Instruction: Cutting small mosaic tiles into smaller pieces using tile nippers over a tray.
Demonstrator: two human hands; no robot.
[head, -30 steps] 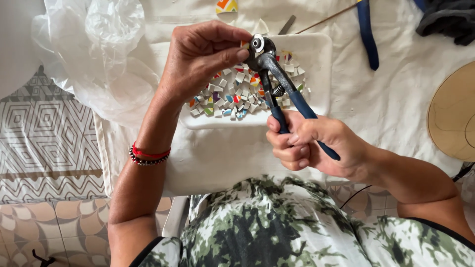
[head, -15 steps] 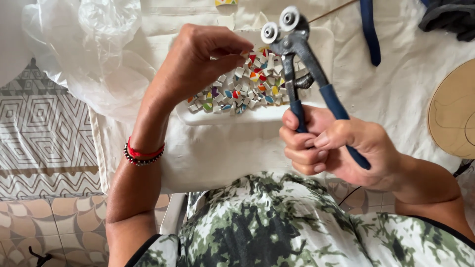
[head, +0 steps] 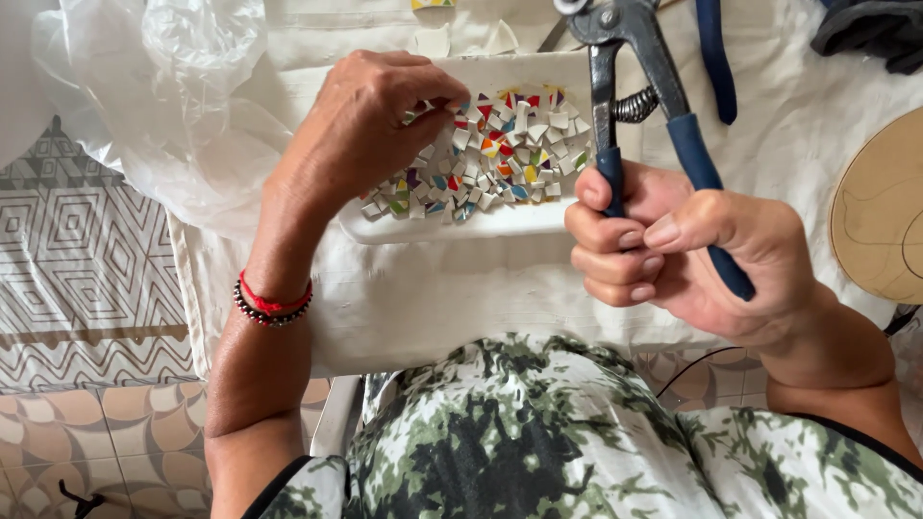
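Note:
My right hand (head: 687, 248) grips the blue handles of a pair of wheeled tile nippers (head: 642, 106), whose metal head points up and away at the top edge of the view. My left hand (head: 370, 125) hovers over the left part of a white tray (head: 433, 226), fingertips pinched together; a small tile piece seems to sit between them but I cannot see it clearly. The tray holds several small cut tile chips (head: 500, 159) in white, red, yellow, green and blue. A red and black bead bracelet (head: 272, 303) circles my left wrist.
A white cloth (head: 433, 298) covers the work surface under the tray. Crumpled clear plastic (head: 144, 86) lies at the upper left. A round wooden board (head: 885, 207) sits at the right edge, a blue strap (head: 716, 58) and dark cloth (head: 870, 34) at the top right. Patterned floor tiles (head: 87, 279) show at the left.
My right hand has lifted the nippers up and to the right, away from my left hand's fingertips. My left hand has stayed pinched over the tray.

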